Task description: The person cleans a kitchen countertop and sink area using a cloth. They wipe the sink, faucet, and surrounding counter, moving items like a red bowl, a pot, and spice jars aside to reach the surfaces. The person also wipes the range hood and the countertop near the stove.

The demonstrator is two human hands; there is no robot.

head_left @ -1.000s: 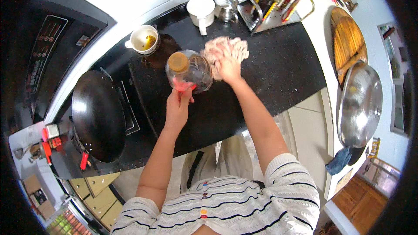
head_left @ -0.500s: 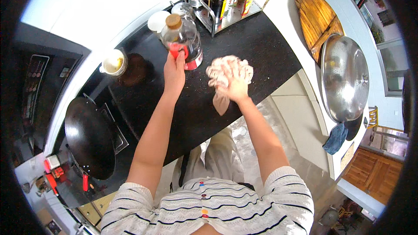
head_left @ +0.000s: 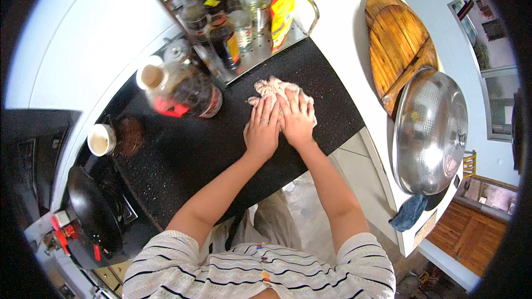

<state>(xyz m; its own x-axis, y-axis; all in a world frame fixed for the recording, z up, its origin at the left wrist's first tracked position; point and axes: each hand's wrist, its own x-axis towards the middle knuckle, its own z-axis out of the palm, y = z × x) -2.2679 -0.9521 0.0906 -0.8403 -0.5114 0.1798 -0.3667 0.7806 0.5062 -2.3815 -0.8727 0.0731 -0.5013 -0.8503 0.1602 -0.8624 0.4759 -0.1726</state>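
Note:
A crumpled pale pink cloth (head_left: 273, 86) lies on the black speckled countertop (head_left: 183, 171), in front of the bottle rack. My left hand (head_left: 262, 133) lies on its left part with the fingers stretched out. Close beside it, my right hand (head_left: 298, 120) presses flat on the cloth, fingers spread and pointing away from me. Much of the cloth is hidden beneath both hands. To their left stands a clear jug (head_left: 191, 93) with a red handle and dark contents, untouched by either hand.
A metal rack (head_left: 256, 58) with several bottles and a yellow packet stands behind. At left are a white cup (head_left: 101, 139), a brown round thing (head_left: 131, 136) and a black wok (head_left: 95, 210). Wooden boards (head_left: 396, 44), a perforated metal lid (head_left: 429, 133) and a blue cloth (head_left: 409, 214) sit right.
My left hand has let go of the jug's red handle and moved right onto the cloth. My right hand has flattened on the cloth. The view has shifted, so the rack and jug appear farther left.

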